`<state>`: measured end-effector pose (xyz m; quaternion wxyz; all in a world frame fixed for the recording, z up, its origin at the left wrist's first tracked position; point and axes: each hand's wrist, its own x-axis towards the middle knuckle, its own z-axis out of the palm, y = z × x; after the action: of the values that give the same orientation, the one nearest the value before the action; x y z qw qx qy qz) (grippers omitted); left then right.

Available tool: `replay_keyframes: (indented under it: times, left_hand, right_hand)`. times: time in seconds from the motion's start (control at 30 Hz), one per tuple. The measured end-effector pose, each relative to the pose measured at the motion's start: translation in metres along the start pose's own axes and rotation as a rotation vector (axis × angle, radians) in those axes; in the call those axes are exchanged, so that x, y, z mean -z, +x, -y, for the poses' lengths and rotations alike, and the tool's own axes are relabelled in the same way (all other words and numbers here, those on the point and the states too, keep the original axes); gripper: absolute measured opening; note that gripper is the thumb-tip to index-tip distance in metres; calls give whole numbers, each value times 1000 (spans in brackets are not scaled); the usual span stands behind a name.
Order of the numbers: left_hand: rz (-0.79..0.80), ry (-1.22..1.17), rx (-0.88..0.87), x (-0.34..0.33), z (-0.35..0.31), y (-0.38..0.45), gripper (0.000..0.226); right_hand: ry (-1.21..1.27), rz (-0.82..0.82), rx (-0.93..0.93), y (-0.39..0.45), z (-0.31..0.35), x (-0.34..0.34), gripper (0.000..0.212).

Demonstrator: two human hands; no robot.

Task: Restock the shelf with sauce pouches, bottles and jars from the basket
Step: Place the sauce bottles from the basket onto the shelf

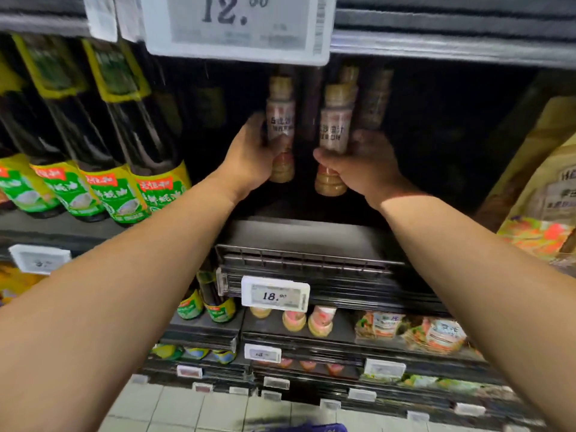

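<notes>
Both of my arms reach into a dark shelf bay. My left hand (249, 157) grips a small dressing bottle (280, 120) with a beige cap and a pale label. My right hand (364, 168) grips a second bottle of the same kind (335, 129), just to the right of the first. Both bottles stand upright, near the shelf floor (305, 235). Behind them, deeper in the bay, more such bottles (374, 98) stand in shadow. A blue basket edge (311, 428) shows at the bottom of the view.
Tall dark oil bottles (103, 145) with green and yellow labels fill the shelf to the left. Yellow pouches (542, 194) stand at the right. A large price tag (237, 26) hangs overhead; another tag (276, 296) marks the shelf front. Lower shelves hold bottles and pouches.
</notes>
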<state>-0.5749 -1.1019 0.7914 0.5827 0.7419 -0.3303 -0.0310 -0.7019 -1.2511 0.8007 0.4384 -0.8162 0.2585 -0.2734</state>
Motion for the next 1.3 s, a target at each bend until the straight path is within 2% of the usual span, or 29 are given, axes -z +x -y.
replay_keyframes:
  times: [0.17,0.27,0.37,0.47,0.6,0.77,0.93,1.0,1.13,1.3]
  left_hand:
    - [-14,89,-70,-5,7,8,31]
    - [-12,166,-102,-11,9,9,41]
    - [-53,231,-166,-17,18,4,40]
    - [-102,263,-173,-17,23,2,47]
    - [-49,322,-132,-17,21,11,61]
    - [-121,297,-79,-22,31,26,44]
    - [-115,407,-124,-22,31,38,43]
    - [-139,411,-110,-24,32,43,44]
    - [-160,409,-76,-26,35,49,40]
    - [-154,423,-82,-26,35,51,45]
  right_hand:
    - [-5,18,25,8,0,-9,56]
    - [-117,15,37,14,4,-10,55]
    - [-230,16,42,16,7,-12,55]
    - [-281,-48,63,15,6,-15,57]
    - [-315,-90,51,23,10,-19,51]
    - [-435,-164,121,43,12,-34,40]
    - [-578,-280,92,54,13,-50,27]
    - [-603,-283,88,54,9,-54,28]
    - [-486,-235,72,56,-2,-52,42]
    - [-547,-243,70,63,-4,-55,29]
